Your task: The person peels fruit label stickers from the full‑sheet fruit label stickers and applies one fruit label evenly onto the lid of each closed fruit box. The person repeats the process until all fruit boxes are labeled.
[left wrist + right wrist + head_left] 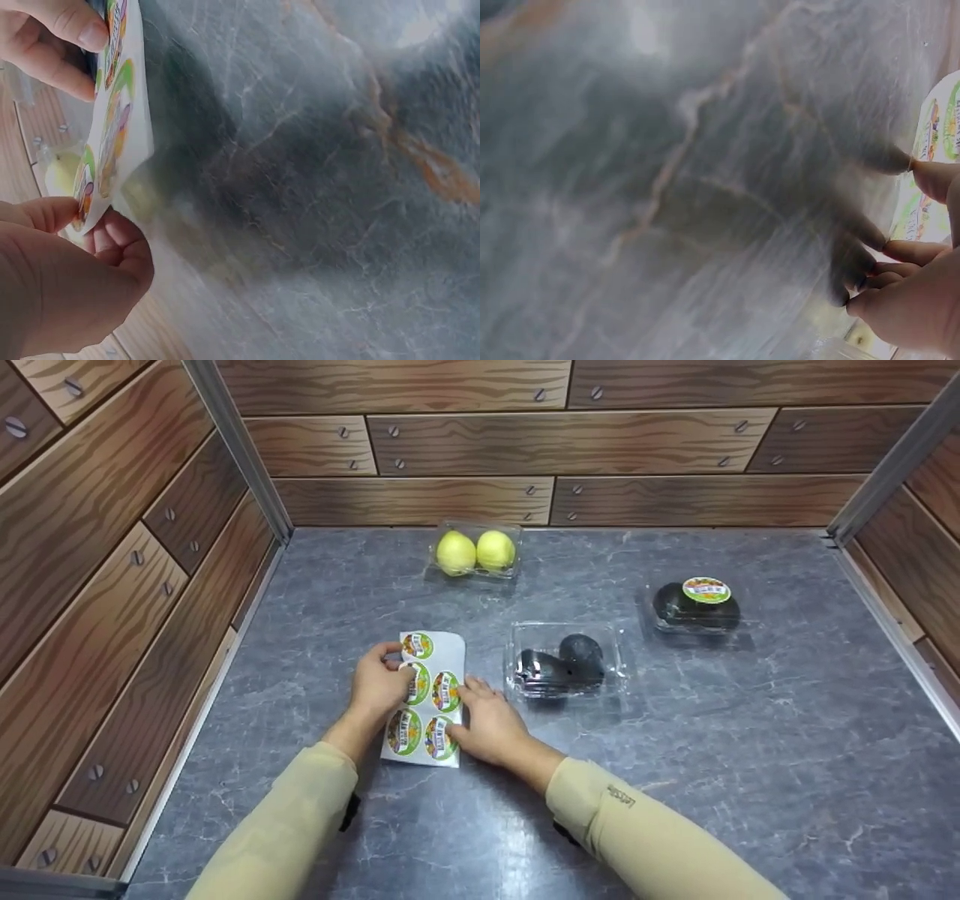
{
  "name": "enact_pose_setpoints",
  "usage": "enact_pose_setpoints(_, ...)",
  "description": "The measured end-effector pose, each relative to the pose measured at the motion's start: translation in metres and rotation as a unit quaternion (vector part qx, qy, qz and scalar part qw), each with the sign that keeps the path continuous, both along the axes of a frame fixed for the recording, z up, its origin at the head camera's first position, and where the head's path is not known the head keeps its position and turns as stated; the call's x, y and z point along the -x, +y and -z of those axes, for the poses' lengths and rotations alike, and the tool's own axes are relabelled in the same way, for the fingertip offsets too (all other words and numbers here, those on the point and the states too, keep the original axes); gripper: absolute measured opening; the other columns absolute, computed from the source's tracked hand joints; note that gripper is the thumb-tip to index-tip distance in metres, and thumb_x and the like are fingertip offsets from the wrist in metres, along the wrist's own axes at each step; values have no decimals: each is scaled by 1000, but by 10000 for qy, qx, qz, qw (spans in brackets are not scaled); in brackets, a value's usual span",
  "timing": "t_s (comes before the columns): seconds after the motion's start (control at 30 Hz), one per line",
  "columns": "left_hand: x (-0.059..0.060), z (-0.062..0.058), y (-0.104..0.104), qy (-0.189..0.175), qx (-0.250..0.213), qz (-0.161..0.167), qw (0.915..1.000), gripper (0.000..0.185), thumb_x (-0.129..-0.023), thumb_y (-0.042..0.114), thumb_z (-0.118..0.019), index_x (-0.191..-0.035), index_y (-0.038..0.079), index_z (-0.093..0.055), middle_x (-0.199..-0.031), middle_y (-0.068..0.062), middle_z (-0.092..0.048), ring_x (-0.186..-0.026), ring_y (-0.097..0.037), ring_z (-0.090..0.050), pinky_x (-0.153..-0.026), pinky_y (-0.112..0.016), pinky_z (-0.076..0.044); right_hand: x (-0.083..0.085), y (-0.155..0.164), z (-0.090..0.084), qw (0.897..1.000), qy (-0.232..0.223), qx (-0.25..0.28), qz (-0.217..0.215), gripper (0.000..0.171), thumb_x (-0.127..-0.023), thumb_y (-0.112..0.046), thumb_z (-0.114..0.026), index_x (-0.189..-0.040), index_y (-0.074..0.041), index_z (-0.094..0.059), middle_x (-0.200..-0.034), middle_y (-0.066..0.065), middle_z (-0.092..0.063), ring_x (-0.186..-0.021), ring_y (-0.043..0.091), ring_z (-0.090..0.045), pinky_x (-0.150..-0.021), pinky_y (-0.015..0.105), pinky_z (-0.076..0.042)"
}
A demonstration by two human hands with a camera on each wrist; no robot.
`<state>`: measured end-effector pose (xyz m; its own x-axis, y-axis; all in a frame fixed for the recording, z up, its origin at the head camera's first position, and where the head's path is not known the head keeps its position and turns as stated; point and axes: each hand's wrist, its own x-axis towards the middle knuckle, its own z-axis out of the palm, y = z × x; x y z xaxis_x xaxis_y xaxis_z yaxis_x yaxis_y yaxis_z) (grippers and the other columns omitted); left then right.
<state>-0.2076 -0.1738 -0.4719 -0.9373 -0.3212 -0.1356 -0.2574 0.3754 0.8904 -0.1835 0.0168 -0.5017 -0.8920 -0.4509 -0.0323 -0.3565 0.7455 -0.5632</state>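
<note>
A white sheet of round fruit-label stickers (448, 647) lies on the table in front of me. At its left edge my left hand (380, 684) pinches it, the thumb over a sticker and fingers under the edge, as the left wrist view shows. My right hand (491, 724) rests at the right edge, thumb on a lower sticker (441, 737). Its other fingertips (889, 247) rest along that side, fairly straight. Just right of this hand is a clear plastic clamshell box (616, 649) with two dark avocados (581, 654) inside.
Farther right stands another clear box holding dark fruit (667, 604), with a round sticker (706, 590) on its lid. At the back, a clear box holds two yellow-green fruits (456, 553). Wood-patterned panels (570, 442) enclose the grey marbled table (750, 750).
</note>
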Motion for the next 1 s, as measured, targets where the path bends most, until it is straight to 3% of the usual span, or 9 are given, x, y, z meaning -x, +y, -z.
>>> enact_pose_setpoints(0.23, -1, -14, 3, 403, 92, 42, 9991, 52, -90, -3, -65, -141, 2, -63, -94, -9, -62, -80, -20, -59, -66, -29, -49, 2, 1, 1, 9969, 38, 745, 243, 68, -94, -27, -76, -150, 5, -54, -155, 28, -51, -146, 44, -47, -122, 54, -35)
enact_pose_setpoints(0.37, 0, -25, 4, 478, 47, 111, 9988, 53, -91, -2, -65, -144, 4, -61, -97, -11, -65, -80, -22, -63, -66, -31, -53, 4, 1, -6, 9887, -4, 1433, 448, 65, -96, -25, -76, -151, 2, -55, -146, 25, -61, -137, 41, -58, -117, 51, -43)
enact_pose_setpoints(0.47, 2, -35, 4, 523, 20, 127, 9985, 54, -92, -1, -66, -145, 6, -61, -99, -11, -67, -82, -22, -64, -67, -32, -54, 8, 0, -15, 9722, -359, 2227, 633, 65, -98, -22, -74, -153, 4, -50, -143, 25, -63, -132, 39, -62, -113, 47, -48)
enact_pose_setpoints(0.6, 5, -48, 6, 641, -112, 183, 9977, 57, -91, -2, -66, -147, 7, -59, -99, -11, -67, -83, -22, -63, -70, -32, -54, 15, 2, -29, 9403, -852, 3146, 979, 66, -101, -17, -73, -154, 9, -44, -139, 29, -64, -124, 41, -67, -104, 43, -56)
enact_pose_setpoints(0.77, 7, -63, 12, 838, -401, 300, 9952, 62, -92, -3, -65, -152, 7, -54, -98, -11, -69, -87, -22, -65, -73, -32, -55, 24, 9, -47, 9121, -1053, 3698, 1424, 64, -101, -13, -71, -153, 12, -43, -127, 29, -69, -109, 39, -72, -95, 43, -60)
enact_pose_setpoints(1.0, 6, -78, 24, 1161, -767, 441, 9893, 62, -94, -2, -65, -154, 7, -51, -100, -13, -72, -89, -23, -67, -71, -30, -57, 31, 24, -71, 8681, -1391, 4378, 1884, 49, -104, -6, -63, -147, 14, -50, -118, 29, -72, -84, 16, -70, -76, 27, -60)
